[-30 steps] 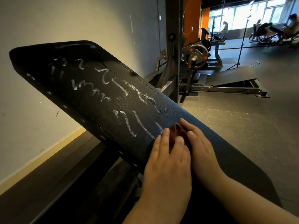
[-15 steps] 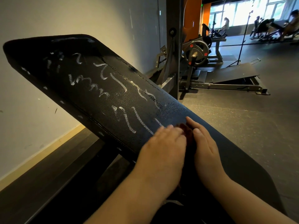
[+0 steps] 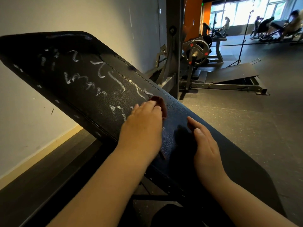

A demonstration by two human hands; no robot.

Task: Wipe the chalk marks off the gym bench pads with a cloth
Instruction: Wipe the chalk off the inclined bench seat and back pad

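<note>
- Since a second ago the left hand [image 3: 144, 126] has slid up the pad, away from the right hand [image 3: 205, 145]; the two were side by side and now lie apart.
- Left fingers [image 3: 152, 106] are straight and close together, pressing flat on a dark red cloth [image 3: 159, 102]. They press on it and do not grip it.
- Only the cloth's far edge and right side show past the fingertips; a strip of it also peeks out by the wrist.
- Right fingers [image 3: 194, 124] are straight and relaxed, lying flat on the bare pad and holding nothing.
- The black bench pad [image 3: 105, 102] is tilted, its long axis rising from near the person at lower right to a rounded end at upper left.
- White chalk marks [image 3: 85, 79] run from just beside the cloth up toward that far end.
- Around the right hand the pad looks dark and glossy.
- The cloth sits near the pad's right long edge; the left wrist crosses the left edge.
- A pale wall [image 3: 49, 17] stands to the left, grey floor [image 3: 246, 122] lies open to the right, and a weight machine [image 3: 196, 50] stands beyond.
</note>
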